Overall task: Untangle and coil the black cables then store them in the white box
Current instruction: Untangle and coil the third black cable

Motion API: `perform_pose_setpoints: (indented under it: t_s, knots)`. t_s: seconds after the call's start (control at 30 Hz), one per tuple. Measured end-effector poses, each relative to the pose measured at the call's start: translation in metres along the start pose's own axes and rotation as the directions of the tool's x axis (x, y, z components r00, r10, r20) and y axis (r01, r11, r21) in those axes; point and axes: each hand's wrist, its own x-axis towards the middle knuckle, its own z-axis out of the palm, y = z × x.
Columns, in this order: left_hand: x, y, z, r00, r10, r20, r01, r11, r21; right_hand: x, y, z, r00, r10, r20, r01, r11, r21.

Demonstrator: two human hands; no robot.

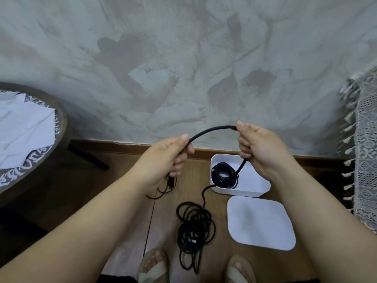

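Scanning from the left, I get only part of a round, dark-rimmed table (pixel 62 119), cut by the frame edge well left of the left hand (pixel 169 158), with crumpled white sheets (pixel 22 127) on it, paper or cloth I cannot tell. That hand is curled round a matte black cable (pixel 212 130); below its fist something dark and thin dangles, too blurred for me to name. The cable arches smoothly across to the right hand (pixel 259 148), which pinches it between thumb and curled fingers; the two hands are apart. From under the right hand the cable drops in front of a rounded white box (pixel 244 192), whose far corner that hand hides, and runs to a loose tangle of black loops (pixel 193 227) on the wood floor (pixel 130 162) below and between the hands. Inside the box lies a neat black coil (pixel 223 174). A smooth white lid (pixel 261 221) lies flat beneath the right hand, and fringed lace cloth (pixel 365 144), cut off, hangs right of it.
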Motion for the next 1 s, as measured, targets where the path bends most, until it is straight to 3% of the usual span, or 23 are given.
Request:
perform_pose_setpoints:
  t_s: [0.17,0.23,0.3,0.4,0.53,0.6,0.63,0.7,0.83,0.93,1.0]
  knots:
    - [0.001,0.023,0.0,0.996,0.089,0.0,-0.079,0.884,-0.46,0.003,0.008,-0.002,0.998,-0.008,0.059,0.008,1.0,0.014]
    - [0.004,0.027,-0.002,0.992,0.106,-0.063,-0.123,0.835,-0.537,0.005,0.024,-0.001,0.989,0.089,0.116,-0.082,0.995,-0.063]
    - [0.006,0.026,-0.004,0.987,0.089,-0.136,-0.152,0.798,-0.583,0.006,0.044,0.0,0.956,0.248,0.159,-0.2,0.942,-0.268]
    - [0.008,0.022,-0.006,0.974,0.059,-0.22,-0.181,0.788,-0.589,0.002,0.064,0.006,0.909,0.405,0.101,-0.338,0.857,-0.389]
    - [0.007,0.018,-0.006,0.968,0.083,-0.239,-0.185,0.875,-0.447,0.002,0.058,0.019,0.931,0.365,0.023,-0.351,0.908,-0.228]
    - [0.002,0.017,-0.004,0.951,0.212,-0.223,-0.231,0.971,-0.062,-0.002,0.041,0.027,0.933,0.352,0.067,-0.301,0.872,-0.386]
    - [0.0,0.016,-0.002,0.938,0.292,-0.189,-0.259,0.949,0.178,-0.005,0.031,0.032,0.939,0.33,0.098,-0.23,0.813,-0.534]
    - [-0.003,0.014,0.004,0.91,0.405,-0.083,-0.317,0.813,0.488,-0.013,0.013,0.04,0.947,0.249,0.204,-0.008,0.653,-0.758]
    - [-0.003,0.008,0.006,0.822,0.56,0.109,-0.432,0.486,0.76,-0.031,-0.007,0.05,0.883,0.169,0.438,0.335,0.426,-0.84]
    - [-0.002,0.004,0.003,0.757,0.604,0.249,-0.436,0.183,0.881,-0.037,-0.012,0.051,0.852,0.166,0.497,0.416,0.362,-0.834]
    - [0.0,0.004,0.006,0.74,0.611,0.281,-0.343,-0.017,0.939,-0.041,-0.015,0.051,0.833,0.191,0.519,0.433,0.358,-0.827]
